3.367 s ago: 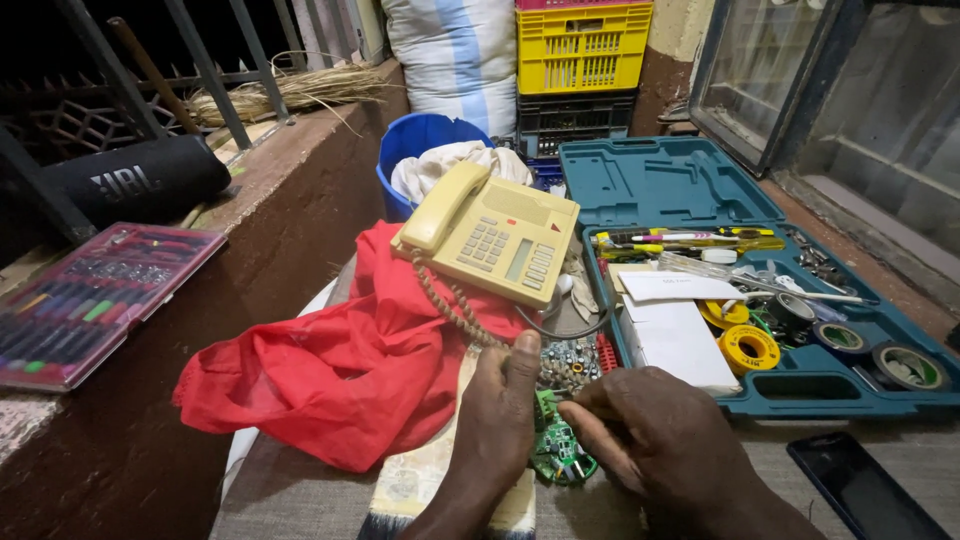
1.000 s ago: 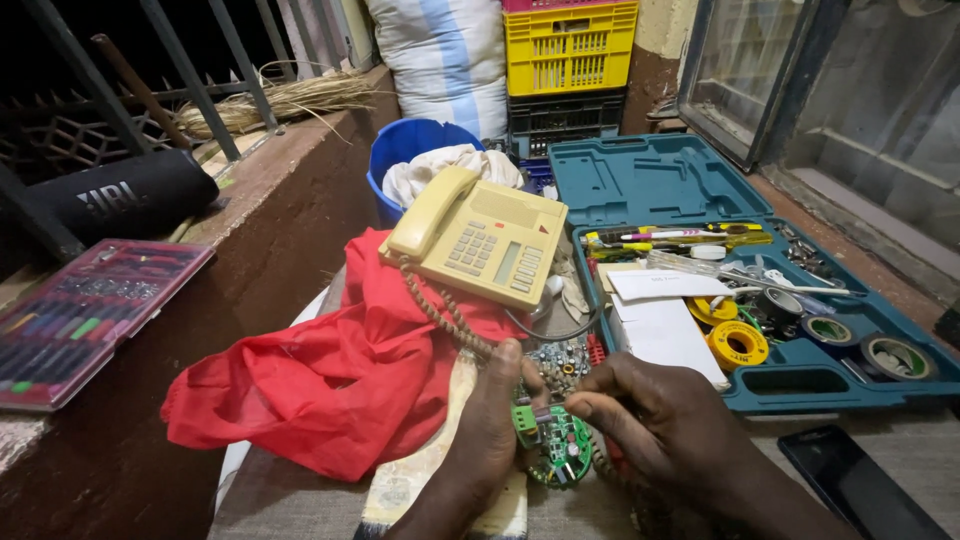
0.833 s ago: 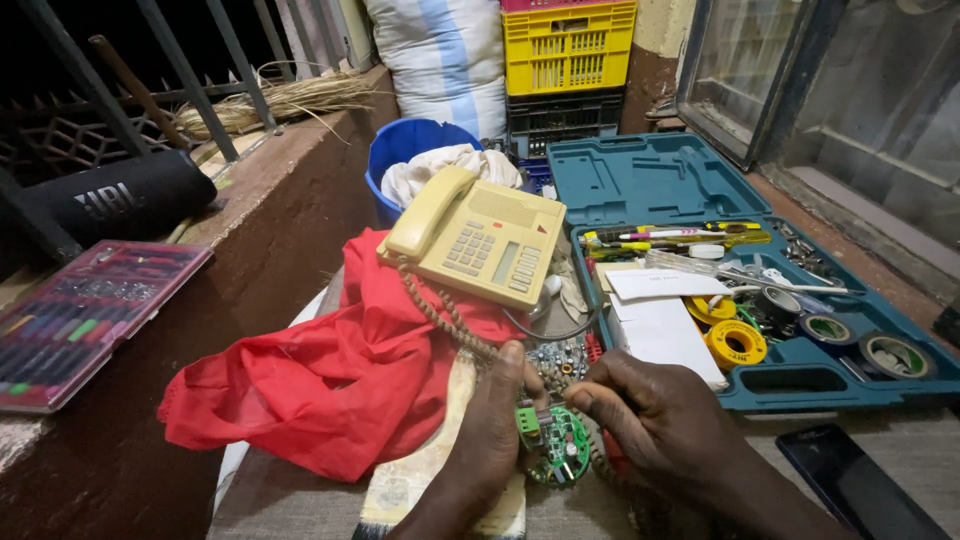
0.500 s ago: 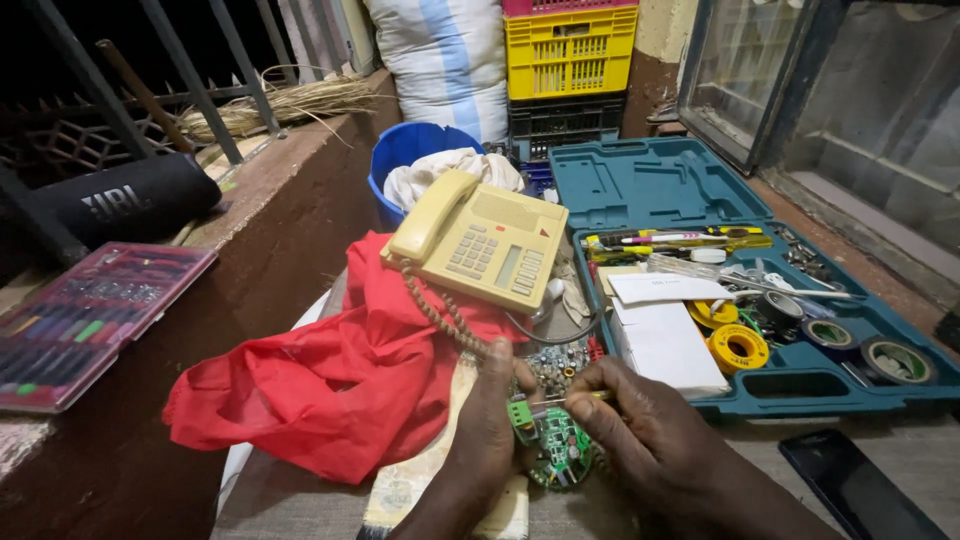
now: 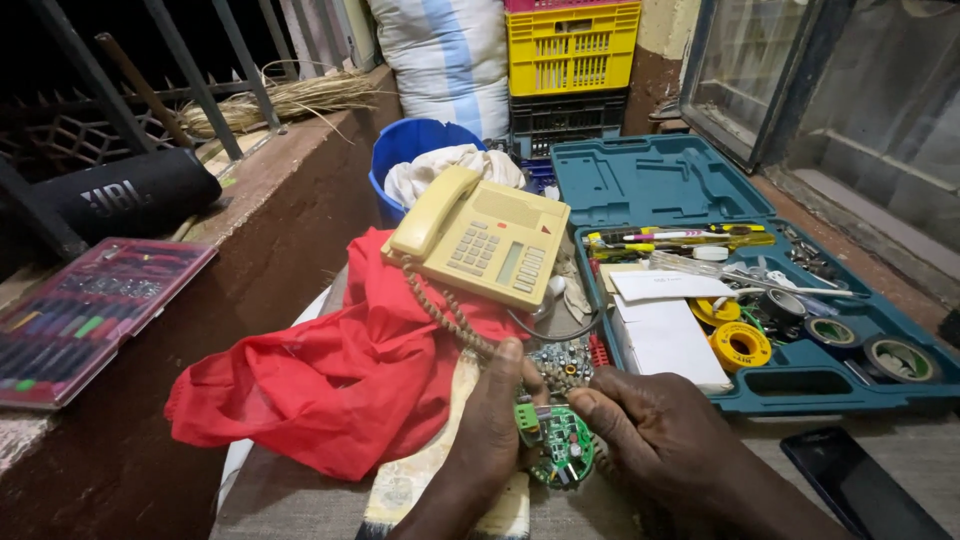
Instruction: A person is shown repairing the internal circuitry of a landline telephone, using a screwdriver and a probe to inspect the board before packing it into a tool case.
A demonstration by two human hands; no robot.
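My left hand (image 5: 497, 420) and right hand (image 5: 650, 432) both grip 1 round green circuit board (image 5: 560, 447) beside the red cloth (image 5: 330, 380).

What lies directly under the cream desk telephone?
The telephone rests partly on the crumpled red cloth, its coiled cord trailing across it. Whatever lies beneath its right half is hidden.

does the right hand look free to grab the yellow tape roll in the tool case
Probably not right away: the right hand is busy pinching the round green circuit board. The yellow tape roll lies uncovered just ahead, nothing between.
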